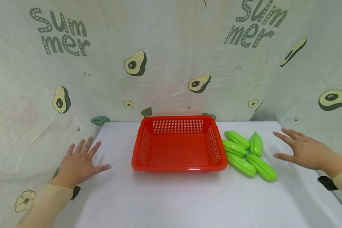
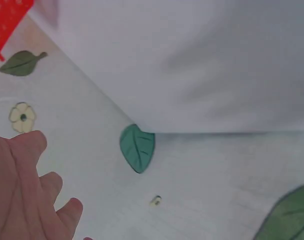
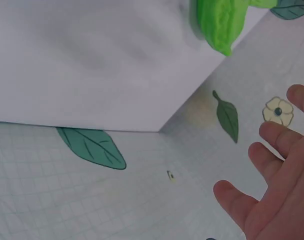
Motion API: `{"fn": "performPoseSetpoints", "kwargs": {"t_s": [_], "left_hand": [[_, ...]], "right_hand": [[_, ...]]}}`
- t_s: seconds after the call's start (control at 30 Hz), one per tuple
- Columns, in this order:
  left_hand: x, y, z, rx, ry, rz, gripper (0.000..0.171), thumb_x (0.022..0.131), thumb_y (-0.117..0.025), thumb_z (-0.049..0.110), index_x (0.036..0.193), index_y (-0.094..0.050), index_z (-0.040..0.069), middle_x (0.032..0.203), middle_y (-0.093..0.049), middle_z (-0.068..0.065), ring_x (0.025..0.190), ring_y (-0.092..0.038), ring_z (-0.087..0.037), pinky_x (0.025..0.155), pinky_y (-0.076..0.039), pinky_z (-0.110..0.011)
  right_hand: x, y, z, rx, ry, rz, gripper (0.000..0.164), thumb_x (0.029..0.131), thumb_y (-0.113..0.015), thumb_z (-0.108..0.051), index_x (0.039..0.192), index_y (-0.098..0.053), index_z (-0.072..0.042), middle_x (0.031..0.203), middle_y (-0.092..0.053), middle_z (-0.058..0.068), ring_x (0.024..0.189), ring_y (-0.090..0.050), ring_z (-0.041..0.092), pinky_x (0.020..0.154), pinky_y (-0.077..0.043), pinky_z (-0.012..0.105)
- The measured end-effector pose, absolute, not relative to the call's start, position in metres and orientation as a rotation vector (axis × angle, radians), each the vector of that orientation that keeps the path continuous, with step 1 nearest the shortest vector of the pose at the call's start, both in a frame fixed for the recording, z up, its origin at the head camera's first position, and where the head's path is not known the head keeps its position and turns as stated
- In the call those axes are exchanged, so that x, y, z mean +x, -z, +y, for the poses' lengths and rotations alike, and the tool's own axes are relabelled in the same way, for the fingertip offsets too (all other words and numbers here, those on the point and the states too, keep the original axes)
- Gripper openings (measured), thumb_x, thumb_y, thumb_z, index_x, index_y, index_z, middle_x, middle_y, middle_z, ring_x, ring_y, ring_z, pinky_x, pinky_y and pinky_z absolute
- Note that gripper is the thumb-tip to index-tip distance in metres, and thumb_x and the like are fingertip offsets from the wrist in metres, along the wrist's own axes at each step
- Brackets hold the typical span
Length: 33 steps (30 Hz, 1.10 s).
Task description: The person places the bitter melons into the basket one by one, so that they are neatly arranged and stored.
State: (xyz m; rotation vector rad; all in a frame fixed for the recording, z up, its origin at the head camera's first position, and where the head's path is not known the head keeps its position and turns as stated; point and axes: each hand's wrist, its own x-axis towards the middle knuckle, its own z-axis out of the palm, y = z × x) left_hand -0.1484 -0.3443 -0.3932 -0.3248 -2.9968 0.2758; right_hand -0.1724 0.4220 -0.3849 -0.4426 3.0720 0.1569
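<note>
A red plastic basket (image 1: 176,168) with slotted walls stands on the white table, and nothing lies in it. Right beside it is a loose group of several bright green, ridged vegetables that look like bitter melons or cucumbers, one of them (image 1: 262,167) nearest the front. My left hand (image 1: 78,164) hovers at the table's left edge, fingers spread, holding nothing. On the other side my right hand (image 1: 307,152) is held to the right of the green vegetables, fingers spread and touching nothing. The right wrist view catches one green vegetable (image 3: 222,22) at its top.
The white table (image 1: 171,202) runs toward me in front of the basket. A pale cloth (image 1: 171,41) printed with avocados, leaves and lettering hangs behind the table and along both sides. Dark bands (image 1: 327,183) sit at the wrists.
</note>
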Motion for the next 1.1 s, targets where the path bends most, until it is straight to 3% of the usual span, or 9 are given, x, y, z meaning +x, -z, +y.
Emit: {"fn": "performPoseSetpoints", "kwargs": {"t_s": [0.33, 0.6, 0.87, 1.1], "left_hand": [[-0.151, 0.396, -0.298, -0.339, -0.048, -2.974, 0.110, 0.081, -0.045, 0.085, 0.157, -0.029, 0.009, 0.162, -0.015, -0.024, 0.143, -0.018, -0.050, 0.113, -0.005, -0.068], [-0.151, 0.406, -0.251, -0.330, 0.124, -3.000, 0.110, 0.079, -0.052, 0.082, 0.160, -0.024, 0.013, 0.164, -0.014, -0.018, 0.146, -0.017, -0.045, 0.114, -0.015, -0.065], [-0.153, 0.424, -0.226, -0.387, 0.235, -3.022, 0.113, 0.078, -0.044, 0.088, 0.160, -0.022, 0.013, 0.165, -0.015, -0.015, 0.146, -0.020, -0.042, 0.115, -0.018, -0.062], [-0.150, 0.430, -0.220, -0.373, 0.284, -3.045, 0.115, 0.075, -0.049, 0.087, 0.160, -0.022, 0.014, 0.164, -0.018, -0.014, 0.146, -0.021, -0.042, 0.115, -0.018, -0.062]], "right_hand": [[-0.160, 0.390, 0.404, -0.483, 0.065, 3.042, 0.095, 0.089, -0.060, -0.068, 0.160, -0.021, -0.018, 0.152, -0.031, 0.030, 0.127, -0.037, 0.059, 0.081, -0.044, 0.072], [-0.146, 0.404, 0.390, -0.517, 0.190, 2.987, 0.085, 0.091, -0.062, -0.061, 0.155, -0.032, -0.014, 0.142, -0.044, 0.030, 0.119, -0.051, 0.055, 0.080, -0.048, 0.067], [-0.134, 0.422, 0.385, -0.493, 0.260, 2.919, 0.087, 0.088, -0.066, -0.061, 0.152, -0.036, -0.010, 0.136, -0.049, 0.033, 0.109, -0.059, 0.050, 0.080, -0.050, 0.065], [-0.136, 0.431, 0.382, -0.467, 0.329, 2.830, 0.082, 0.086, -0.075, -0.046, 0.149, -0.039, -0.006, 0.128, -0.055, 0.029, 0.095, -0.066, 0.032, 0.075, -0.055, 0.055]]}}
